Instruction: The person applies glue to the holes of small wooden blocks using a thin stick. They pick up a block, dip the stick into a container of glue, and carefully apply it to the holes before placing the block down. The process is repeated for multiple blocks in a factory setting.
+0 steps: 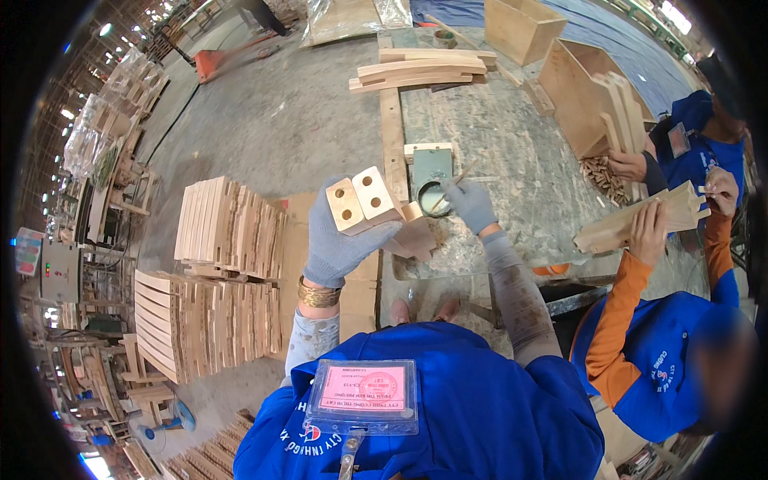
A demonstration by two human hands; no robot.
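Note:
My left hand (330, 250), in a grey glove, grips a pair of wooden pieces (373, 182) side by side. Two round holes show in the end of each piece. My right hand (472, 206), also gloved, pinches a thin stick (467, 171). Its lower end reaches into a round, dark-rimmed pot (422, 195) on the worktable (512, 176); whether the stick has bristles is too small to tell. Just behind the pot lies a green block-like object (433, 162). Below and right of the held pieces is another wooden part (413, 238), partly hidden.
Curved wooden slats (424, 70) lie at the table's far end. Stacks of wooden parts (210, 312) stand on the left. On the right, a co-worker's hands (650, 232) hold a wooden piece; another person stands beyond, near a plywood box (572, 96) and a dowel pile (602, 180).

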